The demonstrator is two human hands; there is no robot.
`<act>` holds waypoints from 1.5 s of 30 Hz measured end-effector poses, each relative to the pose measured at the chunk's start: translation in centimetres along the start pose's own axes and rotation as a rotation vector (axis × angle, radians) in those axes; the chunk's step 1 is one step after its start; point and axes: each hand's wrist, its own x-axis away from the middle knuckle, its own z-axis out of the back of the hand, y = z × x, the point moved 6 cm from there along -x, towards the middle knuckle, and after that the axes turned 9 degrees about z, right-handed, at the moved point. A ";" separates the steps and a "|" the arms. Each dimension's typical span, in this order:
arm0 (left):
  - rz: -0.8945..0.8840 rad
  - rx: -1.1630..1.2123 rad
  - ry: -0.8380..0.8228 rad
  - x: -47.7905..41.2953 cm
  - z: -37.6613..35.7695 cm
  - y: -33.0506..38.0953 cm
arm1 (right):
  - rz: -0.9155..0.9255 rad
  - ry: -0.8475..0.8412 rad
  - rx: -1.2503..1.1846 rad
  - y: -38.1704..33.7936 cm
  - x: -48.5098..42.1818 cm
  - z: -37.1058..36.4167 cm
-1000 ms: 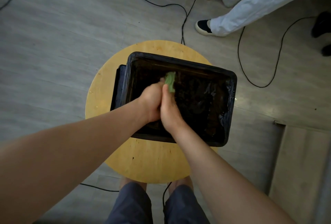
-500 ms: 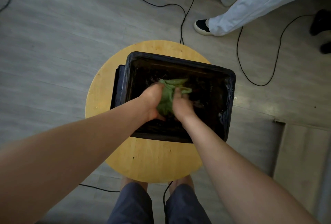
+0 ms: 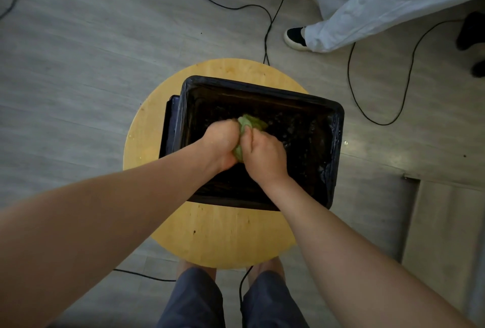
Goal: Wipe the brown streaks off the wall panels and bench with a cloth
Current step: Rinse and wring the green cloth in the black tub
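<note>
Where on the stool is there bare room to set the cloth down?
Widest: the near crescent of the round yellow wooden stool, between the black rectangular tub and the stool's edge. A narrower strip lies left of the tub. Crowded: inside the tub, around the green cloth.

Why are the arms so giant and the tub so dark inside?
Head view: the wide lens stretches the edges, so the arms balloon; the tub is black and dimly lit, so its inside is murky; the cloth gripped by left hand and right hand looks slightly blurred.
</note>
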 end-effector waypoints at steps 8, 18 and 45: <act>0.023 -0.148 0.036 1.1 1.6 -1.2 | -0.734 0.008 -0.124 7.8 1.3 0.1; 0.166 -0.061 -0.028 0.3 0.8 -1.7 | -0.374 -0.332 -0.372 -1.0 2.1 -1.0; 0.132 -0.073 0.049 -0.4 1.4 -1.0 | -0.493 -0.286 -0.438 -0.4 0.8 -2.4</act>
